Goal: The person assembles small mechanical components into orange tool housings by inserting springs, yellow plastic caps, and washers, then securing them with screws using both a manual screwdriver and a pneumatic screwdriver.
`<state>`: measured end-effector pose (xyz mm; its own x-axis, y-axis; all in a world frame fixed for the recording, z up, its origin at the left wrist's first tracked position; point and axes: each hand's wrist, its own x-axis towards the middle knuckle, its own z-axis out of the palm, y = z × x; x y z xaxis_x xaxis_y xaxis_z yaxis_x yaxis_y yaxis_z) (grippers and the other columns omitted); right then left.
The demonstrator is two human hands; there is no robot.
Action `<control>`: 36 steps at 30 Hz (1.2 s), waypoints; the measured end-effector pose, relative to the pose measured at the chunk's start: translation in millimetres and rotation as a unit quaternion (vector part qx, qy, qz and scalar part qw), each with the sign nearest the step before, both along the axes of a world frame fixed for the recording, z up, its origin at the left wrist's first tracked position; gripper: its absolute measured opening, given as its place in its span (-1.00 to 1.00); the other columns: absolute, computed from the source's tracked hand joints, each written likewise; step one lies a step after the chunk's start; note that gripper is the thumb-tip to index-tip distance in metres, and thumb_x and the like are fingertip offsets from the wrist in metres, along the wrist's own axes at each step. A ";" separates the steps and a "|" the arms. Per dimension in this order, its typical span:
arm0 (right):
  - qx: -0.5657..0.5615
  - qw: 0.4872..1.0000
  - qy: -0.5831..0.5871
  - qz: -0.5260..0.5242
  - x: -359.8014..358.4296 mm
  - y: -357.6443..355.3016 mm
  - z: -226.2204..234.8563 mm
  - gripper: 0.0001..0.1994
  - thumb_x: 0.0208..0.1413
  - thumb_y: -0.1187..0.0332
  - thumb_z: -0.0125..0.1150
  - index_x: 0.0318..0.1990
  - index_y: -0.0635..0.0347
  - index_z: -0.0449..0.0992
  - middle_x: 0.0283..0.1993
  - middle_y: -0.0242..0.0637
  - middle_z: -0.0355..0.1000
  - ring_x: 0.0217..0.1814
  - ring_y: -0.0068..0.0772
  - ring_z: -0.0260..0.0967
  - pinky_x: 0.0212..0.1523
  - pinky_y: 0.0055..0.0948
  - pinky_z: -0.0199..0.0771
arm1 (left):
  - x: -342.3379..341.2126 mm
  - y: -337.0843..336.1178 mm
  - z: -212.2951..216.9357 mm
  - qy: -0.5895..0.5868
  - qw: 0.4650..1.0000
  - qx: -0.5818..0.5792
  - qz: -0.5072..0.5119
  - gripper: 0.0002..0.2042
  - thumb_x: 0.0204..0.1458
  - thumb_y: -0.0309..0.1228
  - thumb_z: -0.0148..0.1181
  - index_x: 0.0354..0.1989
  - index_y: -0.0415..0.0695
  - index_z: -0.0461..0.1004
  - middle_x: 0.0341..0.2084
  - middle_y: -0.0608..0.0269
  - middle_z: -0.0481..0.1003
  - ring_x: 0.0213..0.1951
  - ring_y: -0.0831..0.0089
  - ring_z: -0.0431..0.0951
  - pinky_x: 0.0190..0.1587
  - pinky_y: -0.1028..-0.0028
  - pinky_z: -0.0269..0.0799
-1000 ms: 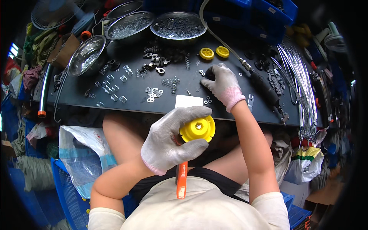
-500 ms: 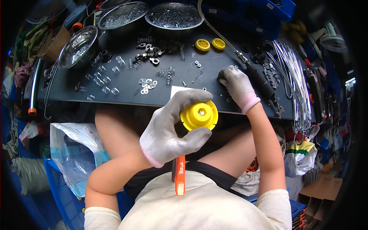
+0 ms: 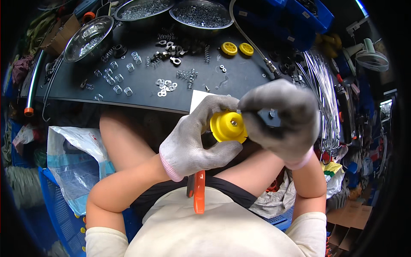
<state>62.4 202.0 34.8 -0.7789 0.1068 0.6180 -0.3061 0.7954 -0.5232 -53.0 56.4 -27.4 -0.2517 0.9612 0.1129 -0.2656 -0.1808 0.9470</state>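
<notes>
My left hand [image 3: 195,139], in a grey knit glove, grips a yellow plastic wheel [image 3: 228,126] above my lap. My right hand [image 3: 280,118], also gloved, is closed on a small black part [image 3: 269,118] pressed against the wheel's right side. A metal pin shows at the wheel's centre. Both hands meet just in front of the dark workbench [image 3: 141,92]. An orange-handled tool [image 3: 198,192] lies in my lap below the hands.
Springs, washers and small metal parts [image 3: 165,83] are scattered on the bench. Three metal bowls [image 3: 87,36] of hardware stand at the back. Two more yellow wheels [image 3: 237,48] lie at back right. Wire bundles [image 3: 323,94] hang right; a plastic bag [image 3: 72,162] sits left.
My right hand left the bench at the right and came back to the yellow wheel, carrying a black part. The left hand kept holding the wheel, raised slightly.
</notes>
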 end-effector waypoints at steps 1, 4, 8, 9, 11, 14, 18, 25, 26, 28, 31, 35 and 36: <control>0.014 0.998 -0.059 -0.007 6.5 -1.0 -0.1 -0.78 -0.23 0.60 0.36 -0.36 0.17 0.52 -0.39 -0.28 0.49 -0.37 -0.30 0.50 -0.32 -0.45 0.45 | -0.2 3.2 -0.9 0.006 0.999 0.033 0.005 -0.51 -0.10 -0.52 0.31 0.05 -0.14 0.31 -0.15 0.23 0.46 -0.08 0.53 0.44 0.08 0.46 0.33; 0.137 0.984 -0.111 -0.022 11.0 -12.2 11.2 -0.77 -0.29 0.39 0.36 -0.36 0.08 0.55 -0.30 -0.29 0.53 -0.33 -0.30 0.49 -0.29 -0.38 0.43 | -4.3 -1.0 0.1 0.033 0.998 0.057 0.025 -0.53 -0.09 -0.52 0.31 0.04 -0.17 0.33 -0.14 0.24 0.46 -0.07 0.55 0.44 0.08 0.48 0.34; 0.299 0.952 -0.050 -0.046 18.4 -21.9 17.4 -0.72 -0.32 0.36 0.34 -0.31 0.05 0.56 -0.24 -0.33 0.54 -0.31 -0.34 0.49 -0.30 -0.38 0.46 | -4.0 -1.1 4.3 0.022 0.999 0.046 0.014 -0.49 -0.08 -0.50 0.32 0.08 -0.19 0.30 -0.16 0.26 0.47 -0.02 0.56 0.42 0.08 0.48 0.34; 0.311 0.949 -0.047 -0.021 17.8 -21.9 22.8 -0.66 -0.34 0.41 0.31 -0.24 0.06 0.57 -0.23 -0.32 0.54 -0.29 -0.33 0.49 -0.30 -0.45 0.49 | -3.9 -3.0 6.4 -0.006 1.000 0.023 0.008 -0.48 -0.08 -0.49 0.32 0.10 -0.20 0.29 -0.17 0.27 0.47 -0.01 0.56 0.42 0.09 0.48 0.33; 0.211 0.976 -0.046 -0.037 15.9 -14.9 25.1 -0.80 -0.09 0.38 0.28 -0.28 0.22 0.55 -0.20 -0.07 0.54 -0.17 -0.06 0.49 -0.07 -0.21 0.46 | -3.7 -2.9 0.5 0.052 0.995 0.068 0.049 -0.40 -0.13 -0.51 0.33 0.13 -0.24 0.24 -0.24 0.18 0.49 -0.09 0.41 0.49 0.06 0.41 0.36; 0.097 0.989 -0.115 -0.002 0.0 -10.5 18.4 -0.64 0.12 0.25 0.06 -0.03 0.32 0.50 -0.06 0.02 0.49 0.06 0.14 0.40 0.15 -0.11 0.33 | -21.2 2.8 -19.1 0.385 0.921 0.032 0.038 -0.58 -0.15 -0.47 0.29 -0.03 -0.19 0.44 -0.24 0.01 0.51 -0.21 0.06 0.48 -0.06 0.20 0.39; 0.042 0.990 -0.122 -0.064 5.3 -4.3 10.2 -0.49 0.09 -0.07 0.06 -0.20 0.29 0.54 -0.14 -0.11 0.52 0.03 0.02 0.43 0.14 -0.13 0.33 | -11.4 -2.2 -28.4 0.290 0.956 0.023 0.039 -0.77 -0.04 -0.49 0.18 -0.17 -0.21 0.50 -0.20 0.07 0.52 -0.10 0.11 0.49 0.01 0.25 0.40; 0.047 0.987 -0.124 -0.088 10.6 -0.5 11.7 -0.15 0.04 -0.42 -0.16 -0.08 0.34 0.54 0.13 0.13 0.34 0.20 0.04 0.31 0.19 -0.12 0.24 | -10.8 -3.5 -27.7 0.226 0.973 -0.040 0.008 -0.82 0.04 -0.57 0.07 -0.16 -0.24 0.45 -0.32 0.15 0.54 -0.22 0.33 0.55 -0.13 0.41 0.49; 0.079 0.986 -0.148 -0.021 11.7 4.8 6.7 -0.07 -0.01 -0.49 -0.20 0.00 0.36 0.49 0.16 0.13 0.31 0.24 0.07 0.26 0.22 -0.11 0.21 | -10.9 -3.6 -28.6 0.216 0.975 -0.049 0.014 -0.77 -0.03 -0.54 0.13 -0.16 -0.21 0.50 -0.16 0.08 0.52 -0.07 0.13 0.50 0.01 0.28 0.43; 0.105 0.980 -0.168 -0.025 20.0 18.2 17.1 -0.04 -0.03 -0.50 -0.19 0.07 0.36 0.44 0.20 0.14 0.26 0.27 0.10 0.22 0.24 -0.10 0.17 | -10.6 -2.8 -27.5 0.212 0.976 -0.054 0.014 -0.77 -0.04 -0.54 0.13 -0.16 -0.22 0.50 -0.16 0.07 0.52 -0.08 0.13 0.50 0.00 0.29 0.44; 0.022 0.993 -0.089 -0.078 10.7 0.6 -2.9 -0.05 -0.07 -0.56 -0.23 -0.12 0.28 0.57 0.19 0.13 0.28 0.27 0.05 0.23 0.24 -0.11 0.19 | -10.3 -3.5 -28.0 0.194 0.979 -0.064 0.011 -0.77 -0.05 -0.54 0.14 -0.16 -0.22 0.50 -0.16 0.06 0.52 -0.10 0.13 0.51 0.00 0.29 0.45; 0.037 0.985 -0.167 -0.037 27.2 12.1 12.4 -0.01 -0.13 -0.60 -0.23 -0.15 0.30 0.55 0.18 0.12 0.28 0.19 -0.08 0.31 0.19 -0.20 0.27 | -8.0 -8.9 -30.3 0.204 0.977 -0.055 0.021 -0.79 -0.01 -0.52 0.15 -0.17 -0.23 0.49 -0.24 0.07 0.51 -0.24 0.22 0.55 -0.11 0.34 0.49; 0.019 0.990 -0.113 -0.076 28.3 11.2 10.4 0.02 -0.19 -0.63 -0.21 -0.14 0.32 0.54 0.17 0.09 0.30 0.14 -0.12 0.35 0.15 -0.23 0.31 | -7.9 -10.1 -29.7 0.206 0.977 -0.057 0.024 -0.79 -0.01 -0.52 0.15 -0.17 -0.23 0.49 -0.24 0.07 0.51 -0.24 0.22 0.55 -0.11 0.34 0.49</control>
